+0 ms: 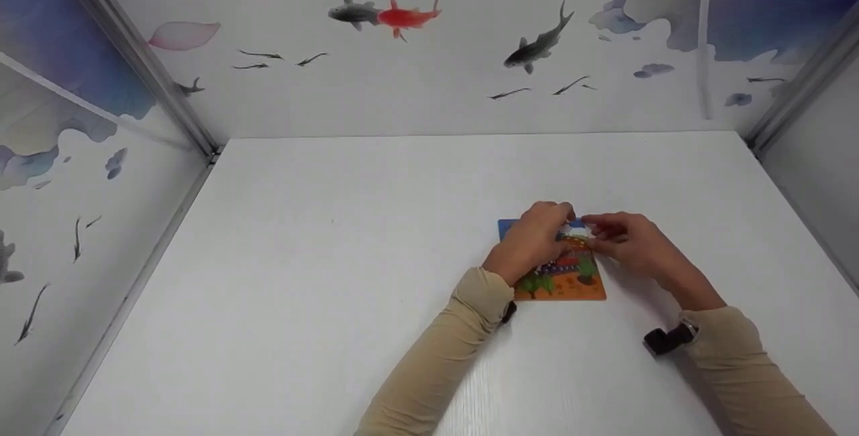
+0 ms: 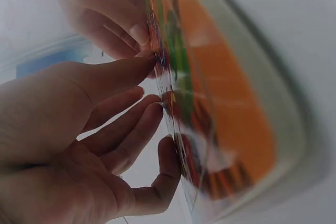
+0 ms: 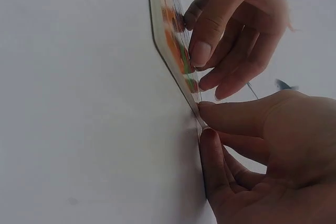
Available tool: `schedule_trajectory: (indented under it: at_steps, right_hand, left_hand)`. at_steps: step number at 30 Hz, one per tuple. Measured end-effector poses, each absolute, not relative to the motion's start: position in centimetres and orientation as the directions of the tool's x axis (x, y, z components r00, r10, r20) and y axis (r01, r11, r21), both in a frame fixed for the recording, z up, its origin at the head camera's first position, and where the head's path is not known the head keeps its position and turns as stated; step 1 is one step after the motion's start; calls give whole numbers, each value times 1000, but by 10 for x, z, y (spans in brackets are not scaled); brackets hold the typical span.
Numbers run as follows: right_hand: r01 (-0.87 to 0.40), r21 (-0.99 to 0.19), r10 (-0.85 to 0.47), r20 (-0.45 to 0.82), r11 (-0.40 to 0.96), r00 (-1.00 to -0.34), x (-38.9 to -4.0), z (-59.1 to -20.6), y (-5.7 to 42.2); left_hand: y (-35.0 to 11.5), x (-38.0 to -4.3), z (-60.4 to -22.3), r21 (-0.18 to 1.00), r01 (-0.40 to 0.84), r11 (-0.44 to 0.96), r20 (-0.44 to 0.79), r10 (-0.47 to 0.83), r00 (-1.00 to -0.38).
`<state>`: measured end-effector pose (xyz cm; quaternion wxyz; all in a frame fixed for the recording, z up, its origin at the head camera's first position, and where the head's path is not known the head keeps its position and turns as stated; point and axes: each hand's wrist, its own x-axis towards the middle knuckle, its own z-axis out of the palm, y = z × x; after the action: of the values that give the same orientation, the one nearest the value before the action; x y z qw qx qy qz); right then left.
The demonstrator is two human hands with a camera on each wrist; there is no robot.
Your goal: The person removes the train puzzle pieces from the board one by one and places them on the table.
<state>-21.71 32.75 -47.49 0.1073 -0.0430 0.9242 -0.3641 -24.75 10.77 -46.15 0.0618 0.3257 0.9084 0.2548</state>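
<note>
A thin, square picture board (image 1: 564, 286) lies flat on the white table, printed in orange, green and blue. Faint lines like jigsaw cuts cross its glossy face (image 2: 231, 103) in the left wrist view. My left hand (image 1: 533, 238) is over its upper left part, fingertips touching the printed surface. At the upper right edge, my right hand (image 1: 634, 245) pinches the board between thumb and forefinger; the right wrist view shows this thumb (image 3: 236, 118) at the rim. The left hand hides part of the picture.
The white table (image 1: 302, 275) spreads around the board. A back wall (image 1: 436, 87) painted with fish and side panels (image 1: 134, 174) with metal corner posts enclose it. Dark straps (image 1: 671, 340) sit at both wrists, by beige sleeves.
</note>
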Motion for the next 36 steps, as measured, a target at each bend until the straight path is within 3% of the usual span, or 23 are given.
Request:
schedule_trajectory:
  at_steps: [15, 36]
  right_hand:
    - [-20, -659, -162, -155, 751, -975, -215, -475, 329]
    - [-32, -661, -168, -143, 750, -975, -216, -476, 327]
  left_hand:
    - [115, -247, -460, 437, 551, 711, 30, 600, -799]
    - [104, -253, -462, 517, 568, 641, 38, 645, -763]
